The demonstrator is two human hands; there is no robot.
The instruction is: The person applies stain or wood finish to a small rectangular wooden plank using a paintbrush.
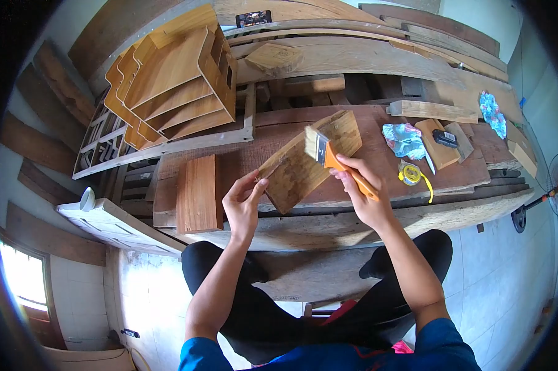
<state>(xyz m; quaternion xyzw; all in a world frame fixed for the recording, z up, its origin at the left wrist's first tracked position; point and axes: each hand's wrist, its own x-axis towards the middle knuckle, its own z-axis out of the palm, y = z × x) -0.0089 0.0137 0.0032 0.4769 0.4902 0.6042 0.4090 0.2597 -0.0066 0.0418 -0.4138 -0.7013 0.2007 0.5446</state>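
My left hand (243,201) pinches the near left corner of a wooden board (297,176), which is held tilted above the reddish plank table (260,133). In my right hand (365,191) is a paintbrush (334,159) with an orange handle, a metal band and pale bristles. Its bristles overlap the upper edge of the board in this view. A second, reddish-brown wooden block (198,191) lies on the table to the left of my left hand.
A wooden file organizer (180,93) stands at the back left. To the right lie a yellow tape measure (410,174), a crumpled blue wrapper (404,141), a small black device (446,138) on a wood block and a squared wood piece (433,110). Long planks (365,55) line the back.
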